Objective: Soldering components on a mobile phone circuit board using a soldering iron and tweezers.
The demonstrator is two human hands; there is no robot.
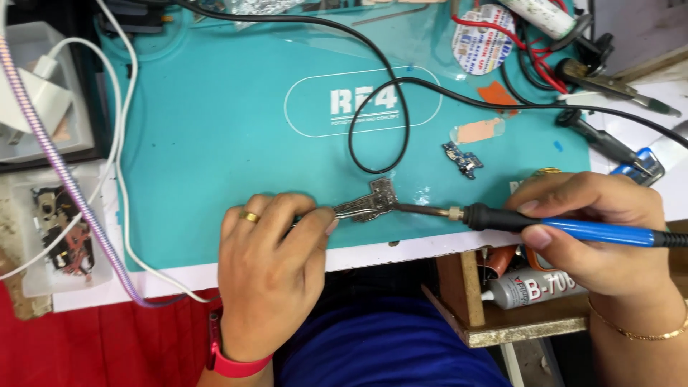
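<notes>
Left hand: pinching the metal part at centre frame, on the mat.
Right hand: gripping the iron, tip touching the part.
Risk: heat is likely creeping toward pinching fingers; a slip may be scorching the mat.

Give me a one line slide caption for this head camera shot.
Left hand steadies a small metal part on a teal work mat while the right hand touches a blue-handled soldering iron to it.

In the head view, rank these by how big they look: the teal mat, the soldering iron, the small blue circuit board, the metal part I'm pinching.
1. Teal mat, by far.
2. Soldering iron, its blue handle in the right hand.
3. Metal part pinched by the left hand.
4. Small blue circuit board, smallest, though not by much.
</notes>
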